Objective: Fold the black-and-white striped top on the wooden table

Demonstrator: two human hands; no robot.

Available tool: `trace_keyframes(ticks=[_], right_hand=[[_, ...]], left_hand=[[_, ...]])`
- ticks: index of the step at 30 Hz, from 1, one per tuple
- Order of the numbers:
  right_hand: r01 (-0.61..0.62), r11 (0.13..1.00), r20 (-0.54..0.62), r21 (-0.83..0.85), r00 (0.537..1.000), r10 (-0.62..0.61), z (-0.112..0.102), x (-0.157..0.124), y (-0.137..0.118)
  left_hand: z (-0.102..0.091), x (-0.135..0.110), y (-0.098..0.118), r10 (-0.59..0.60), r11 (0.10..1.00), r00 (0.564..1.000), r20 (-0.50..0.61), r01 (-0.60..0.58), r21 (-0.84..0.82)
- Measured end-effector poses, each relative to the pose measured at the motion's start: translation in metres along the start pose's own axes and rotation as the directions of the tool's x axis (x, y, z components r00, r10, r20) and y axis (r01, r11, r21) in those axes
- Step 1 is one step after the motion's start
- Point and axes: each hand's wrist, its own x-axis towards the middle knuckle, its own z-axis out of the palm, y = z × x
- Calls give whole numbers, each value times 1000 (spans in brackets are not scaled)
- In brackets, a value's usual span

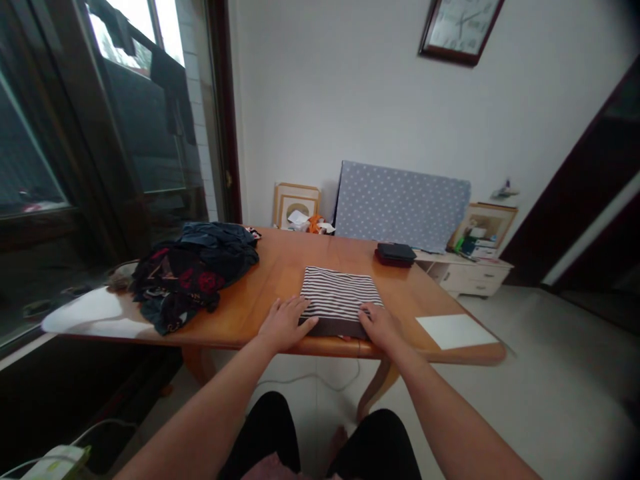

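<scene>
A folded garment with black and white stripes and a plain dark band [341, 293] lies flat near the front edge of the wooden table. At its left side, my left hand [285, 325] rests palm down, fingers stretched and thumb out over the dark band. My right hand [379, 325] lies on the right side of the cloth, its fingers slightly bent and touching the stripes. Neither hand lifts the fabric. To the left is a heap of dark clothes [195, 270], some with a red pattern.
The wooden table [280, 257] carries a dark folded item [395, 253] at the back and a white sheet [456, 331] at the right. Behind it stand a polka-dot cloth cover [403, 203] and a white cabinet [473, 277]. A glass door is on the left.
</scene>
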Motion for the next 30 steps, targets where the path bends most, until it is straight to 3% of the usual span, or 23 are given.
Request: trace_keyframes(ticks=[4, 10, 14, 18, 22, 27, 30], right_hand=[[11, 984, -62, 177, 998, 0, 0, 1, 6], [-26, 882, -179, 470, 976, 124, -12, 1, 35], [-88, 933, -197, 349, 966, 165, -27, -10, 69], [-148, 965, -72, 216, 983, 167, -34, -21, 90], [-214, 946, 26, 242, 977, 214, -32, -22, 81], [-299, 948, 50, 111, 954, 295, -24, -15, 53], [-306, 905, 47, 295, 951, 306, -24, -9, 43]], left_hand=[[-2, -1, 1, 24, 1000, 1000, -2, -24, 1], [-5, -1, 3, 46, 999, 998, 33, -46, 3], [-9, 0, -1, 46, 998, 999, 23, -45, -31], [-15, 2, 0, 105, 990, 994, -39, -109, -92], [-14, 6, 18, 196, 968, 975, -104, -209, -138], [0, 13, 49, 264, 952, 960, -94, -275, -135], [11, 14, 55, 253, 959, 966, -54, -258, -116]])
